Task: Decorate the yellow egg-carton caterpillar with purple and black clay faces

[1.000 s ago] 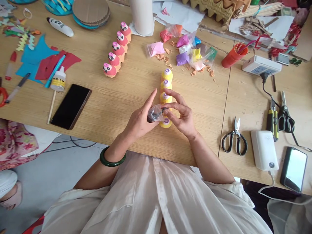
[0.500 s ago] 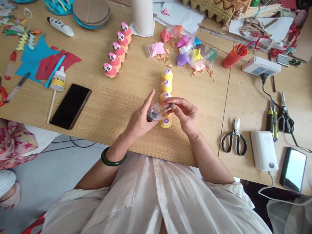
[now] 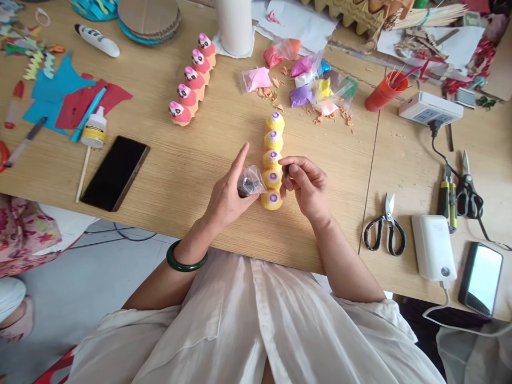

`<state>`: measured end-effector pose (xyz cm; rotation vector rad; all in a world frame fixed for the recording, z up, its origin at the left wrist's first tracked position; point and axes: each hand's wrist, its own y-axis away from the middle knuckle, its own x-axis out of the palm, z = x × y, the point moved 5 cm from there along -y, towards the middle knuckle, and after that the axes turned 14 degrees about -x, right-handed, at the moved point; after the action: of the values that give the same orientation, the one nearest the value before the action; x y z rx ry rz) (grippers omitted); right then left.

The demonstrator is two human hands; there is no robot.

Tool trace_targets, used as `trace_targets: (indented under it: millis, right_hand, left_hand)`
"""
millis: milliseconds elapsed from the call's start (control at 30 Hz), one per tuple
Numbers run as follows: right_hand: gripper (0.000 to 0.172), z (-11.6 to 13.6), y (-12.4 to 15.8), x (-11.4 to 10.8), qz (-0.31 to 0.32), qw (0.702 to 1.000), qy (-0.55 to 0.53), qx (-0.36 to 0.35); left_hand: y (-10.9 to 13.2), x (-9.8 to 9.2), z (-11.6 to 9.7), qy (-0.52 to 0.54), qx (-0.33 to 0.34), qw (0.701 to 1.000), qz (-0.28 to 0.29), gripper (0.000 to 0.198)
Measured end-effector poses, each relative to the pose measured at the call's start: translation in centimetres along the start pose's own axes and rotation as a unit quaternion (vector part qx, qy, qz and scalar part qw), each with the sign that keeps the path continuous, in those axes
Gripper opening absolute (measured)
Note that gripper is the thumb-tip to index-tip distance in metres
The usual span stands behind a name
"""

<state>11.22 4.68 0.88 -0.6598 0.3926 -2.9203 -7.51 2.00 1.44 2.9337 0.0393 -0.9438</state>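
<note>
The left hand (image 3: pixel 229 194) curls its lower fingers and thumb around a clear plastic bag (image 3: pixel 251 181), while its index finger (image 3: pixel 242 156) stands out straight, clear of the grip; a lump of dark clay (image 3: pixel 247 186) sits in the bag's corner, just inside the thumb, and the film looks gathered there, perhaps to keep the lump together and the rest covered; the right hand (image 3: pixel 307 186) stands just beyond the left fingertips, its thumb and index finger pinched narrowly on a tiny dark bit (image 3: pixel 286 170), which seems to be the same clay, though it is too small to be sure; directly beneath and between the two hands runs a row of yellow egg-carton figures (image 3: pixel 272 160) with purple-ringed tops, the nearest ones just under the bag, apparently set there so that both hands can work over them without reaching; further past the fingertips stand a row of pink egg-carton figures (image 3: pixel 192 80) and a scatter of bagged coloured clay (image 3: pixel 301 85) on the wooden table (image 3: pixel 180 178), all kept within reach; off to the right of the right fingers lie black-handled scissors (image 3: pixel 384 226).
</note>
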Motion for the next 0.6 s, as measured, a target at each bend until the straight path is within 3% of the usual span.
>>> trace_targets:
  millis: [167, 333, 600]
  right_hand:
    - [0.033, 0.3, 0.5, 0.9, 0.085, 0.994, 0.067, 0.006]
    - [0.033, 0.8, 0.8, 1.5, 0.181, 0.968, 0.17, -0.026]
    - [0.024, 0.5, 1.0, 1.4, 0.219, 0.965, 0.129, 0.068]
  left_hand:
    - [0.1, 0.0, 0.1, -0.041, 0.017, 0.999, -0.019, 0.092]
    - [0.1, 0.1, 0.2, -0.087, 0.031, 0.995, -0.026, 0.09]
    - [0.2, 0.0, 0.1, -0.097, 0.017, 0.995, -0.029, 0.09]
